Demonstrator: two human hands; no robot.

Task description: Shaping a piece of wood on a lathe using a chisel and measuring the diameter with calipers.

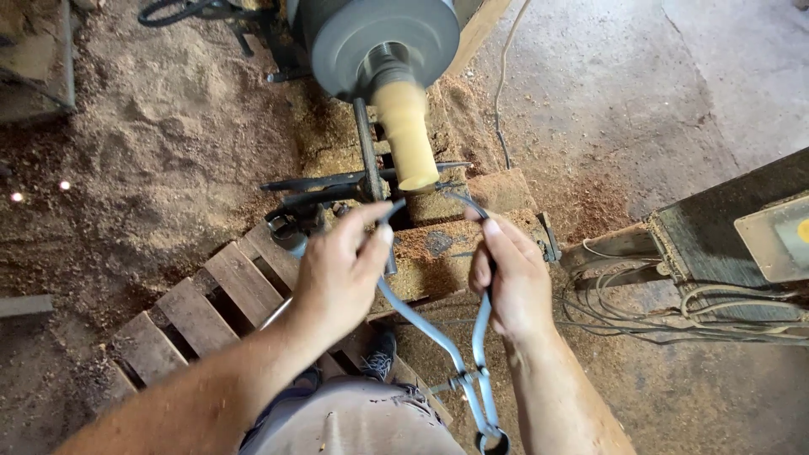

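Partly blurred, the spinning wooden piece on the lathe showed no detail. Each leg of the blue calipers was pinched: left hand and right hand, tips just below the wood, hinge near the bottom edge.

- Left hand and right hand each grip one leg of grey metal calipers.
- Pale wooden workpiece projects from the lathe above the sawdust-covered floor.
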